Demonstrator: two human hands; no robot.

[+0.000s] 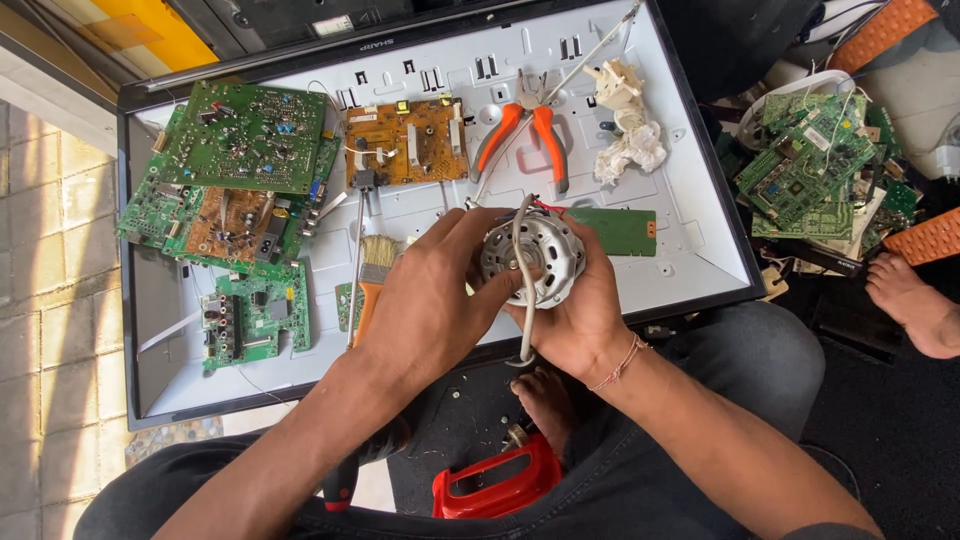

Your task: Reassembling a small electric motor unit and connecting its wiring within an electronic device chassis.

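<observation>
Two hands, left hand [425, 290] and right hand [575, 315], grasp motor [530, 255] at centre | casing unopened | pliers [520, 135] unused above

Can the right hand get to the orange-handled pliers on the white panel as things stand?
Probably yes, once it lets go: the right hand is cupping the small motor with the left hand. The pliers lie uncovered just beyond, nothing between.

One motor [530, 258], one pliers [520, 135], one brush [374, 270], two hands [425, 295].
</observation>
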